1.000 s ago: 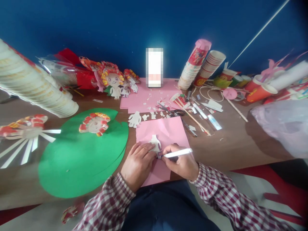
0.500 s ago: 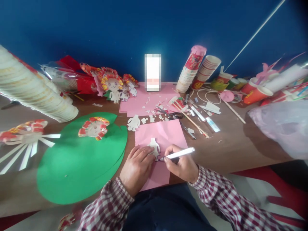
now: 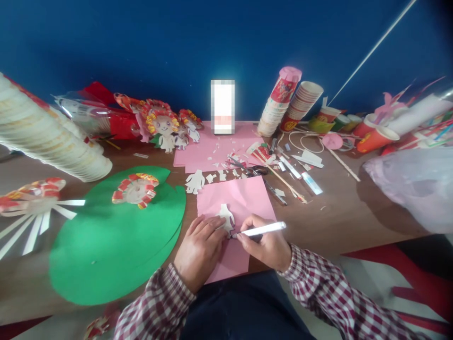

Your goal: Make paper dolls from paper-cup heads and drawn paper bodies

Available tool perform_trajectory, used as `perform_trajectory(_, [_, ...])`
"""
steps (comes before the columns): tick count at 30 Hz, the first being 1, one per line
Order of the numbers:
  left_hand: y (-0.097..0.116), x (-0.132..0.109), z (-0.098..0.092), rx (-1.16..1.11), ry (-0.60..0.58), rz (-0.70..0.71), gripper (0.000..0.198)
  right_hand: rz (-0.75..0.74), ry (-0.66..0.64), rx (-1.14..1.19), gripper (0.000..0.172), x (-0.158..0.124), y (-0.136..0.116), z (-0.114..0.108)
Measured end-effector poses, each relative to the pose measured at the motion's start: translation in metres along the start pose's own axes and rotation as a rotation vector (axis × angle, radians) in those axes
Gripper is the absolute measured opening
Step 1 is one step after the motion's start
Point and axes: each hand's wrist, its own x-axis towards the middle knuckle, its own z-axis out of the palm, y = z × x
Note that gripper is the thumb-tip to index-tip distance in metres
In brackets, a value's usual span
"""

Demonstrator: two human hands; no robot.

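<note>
My left hand (image 3: 203, 243) lies flat over a white paper doll cutout (image 3: 225, 215), its fingers stretched out and pressing the cutout onto a pink sheet of paper (image 3: 251, 196). Part of the cutout is hidden beneath those fingers. My right hand (image 3: 269, 245) grips a white marker pen (image 3: 265, 228), its tip touching down at the cutout's lower edge. A dark outline shows along the right side of the cutout. Above the sheet's left corner lies another white doll cutout (image 3: 195, 182).
Green paper (image 3: 116, 250) with a decorated paper head (image 3: 136, 190) lies left. Stacked cups (image 3: 60, 137) lean at far left; more cups (image 3: 272, 118) stand at the back. Scissors (image 3: 260, 170), paper scraps and pens lie beyond the pink sheet. A plastic bag (image 3: 403, 189) sits right.
The marker tip has moved slightly left along the cutout's lower edge, with my right hand following. My left hand keeps its place on the cutout. The whole view has shifted a little.
</note>
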Motion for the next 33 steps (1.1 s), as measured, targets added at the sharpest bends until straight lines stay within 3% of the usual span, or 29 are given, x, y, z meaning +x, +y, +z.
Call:
perform_trajectory(16, [0.001,0.002,0.0,0.015,0.024,-0.006,0.016,0.058,0.045,0.126,0.01,-0.006,-0.006,-0.011])
perform_trajectory(33, [0.002,0.001,0.0,0.012,0.009,-0.008,0.017,0.116,0.081,-0.008,0.01,-0.02,-0.009,0.011])
